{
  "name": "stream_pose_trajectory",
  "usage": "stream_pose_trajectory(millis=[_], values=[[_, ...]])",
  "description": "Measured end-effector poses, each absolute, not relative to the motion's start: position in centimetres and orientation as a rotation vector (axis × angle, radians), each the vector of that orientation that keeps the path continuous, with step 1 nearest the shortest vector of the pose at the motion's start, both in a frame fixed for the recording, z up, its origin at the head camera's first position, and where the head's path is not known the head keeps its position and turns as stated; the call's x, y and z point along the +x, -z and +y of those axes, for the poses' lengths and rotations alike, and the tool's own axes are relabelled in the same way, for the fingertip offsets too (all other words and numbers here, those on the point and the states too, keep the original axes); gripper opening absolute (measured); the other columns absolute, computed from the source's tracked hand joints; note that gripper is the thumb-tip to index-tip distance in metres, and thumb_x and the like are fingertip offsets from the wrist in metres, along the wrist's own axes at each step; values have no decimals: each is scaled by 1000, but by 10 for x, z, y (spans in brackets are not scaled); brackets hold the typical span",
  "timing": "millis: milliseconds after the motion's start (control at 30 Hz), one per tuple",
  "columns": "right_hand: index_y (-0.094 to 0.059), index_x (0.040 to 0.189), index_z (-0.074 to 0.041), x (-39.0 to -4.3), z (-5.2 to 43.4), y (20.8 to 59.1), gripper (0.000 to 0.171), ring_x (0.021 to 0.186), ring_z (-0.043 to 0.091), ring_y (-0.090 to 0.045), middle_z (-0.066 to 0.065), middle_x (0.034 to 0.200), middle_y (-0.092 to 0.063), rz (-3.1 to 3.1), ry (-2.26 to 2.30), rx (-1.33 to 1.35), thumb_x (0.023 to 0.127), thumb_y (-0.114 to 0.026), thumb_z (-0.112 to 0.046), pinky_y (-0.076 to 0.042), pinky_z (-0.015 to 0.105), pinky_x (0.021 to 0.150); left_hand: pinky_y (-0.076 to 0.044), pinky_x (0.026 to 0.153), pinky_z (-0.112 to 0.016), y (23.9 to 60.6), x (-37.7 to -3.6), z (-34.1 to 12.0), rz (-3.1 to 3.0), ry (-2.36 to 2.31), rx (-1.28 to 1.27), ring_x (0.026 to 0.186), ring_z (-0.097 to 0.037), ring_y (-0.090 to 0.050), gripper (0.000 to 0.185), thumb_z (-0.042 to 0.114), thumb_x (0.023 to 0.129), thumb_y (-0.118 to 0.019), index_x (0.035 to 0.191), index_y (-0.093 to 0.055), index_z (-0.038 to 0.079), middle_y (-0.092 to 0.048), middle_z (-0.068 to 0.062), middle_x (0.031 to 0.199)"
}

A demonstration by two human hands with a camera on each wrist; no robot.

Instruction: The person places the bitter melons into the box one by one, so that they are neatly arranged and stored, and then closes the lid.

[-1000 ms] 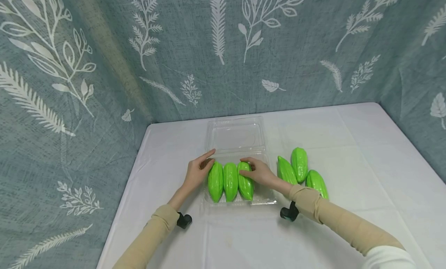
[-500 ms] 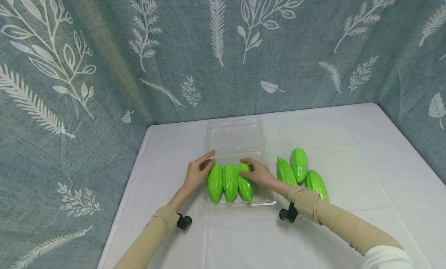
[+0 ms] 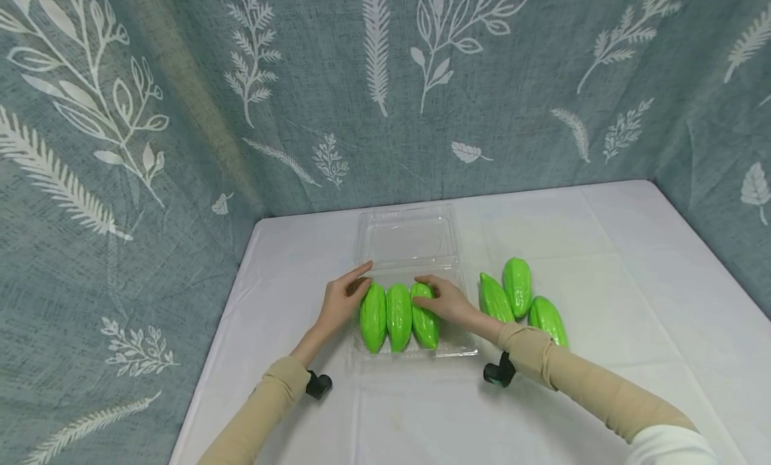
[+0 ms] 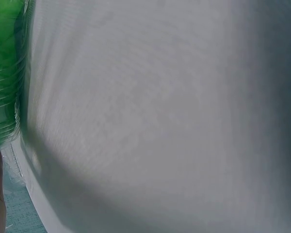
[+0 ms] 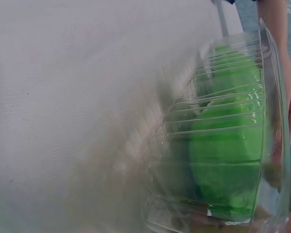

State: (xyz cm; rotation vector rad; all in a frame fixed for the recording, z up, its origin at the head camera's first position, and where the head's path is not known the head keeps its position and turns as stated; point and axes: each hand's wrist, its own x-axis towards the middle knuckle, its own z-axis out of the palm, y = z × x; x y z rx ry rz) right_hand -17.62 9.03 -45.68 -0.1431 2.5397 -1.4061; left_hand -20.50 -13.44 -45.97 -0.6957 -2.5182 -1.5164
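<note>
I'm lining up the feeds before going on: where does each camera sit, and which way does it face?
Head: looks forward and down at the clear container, both hands, the left hand and right hand, and sleeves.
Left wrist: low over the white tablecloth, green gourds at its left edge; a sliver of skin.
Right wrist: low beside the ribbed container wall; a forearm at right.
Shared: gourds, cloth.

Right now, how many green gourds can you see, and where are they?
6. Three lie side by side in the clear tray: left, middle, right. Three lie on the table right of it. None seems hidden.
</note>
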Motion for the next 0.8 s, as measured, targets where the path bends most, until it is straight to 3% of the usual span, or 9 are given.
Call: stream_pose_trajectory(millis=[200, 800], values=[[-47, 129, -8, -175, 90, 456, 49, 115, 35, -48, 16, 129, -48, 2531, 1424, -138, 85, -61, -25, -42, 46, 94, -46, 89, -40, 447, -197, -132, -2556, 1525, -662, 105, -36, -55, 35, 1, 87, -54, 122, -53, 0, -51, -18, 126], [-42, 132, -7, -172, 89, 451, 55, 114, 38, -47, 17, 132, -45, 2541, 1407, -140, 84, -62, -25, -42, 49, 93, -47, 88, -42, 449, -198, -133, -2538, 1561, -665, 105, -36, -56, 34, 0, 87, -54, 121, -53, -1, -51, -18, 126]])
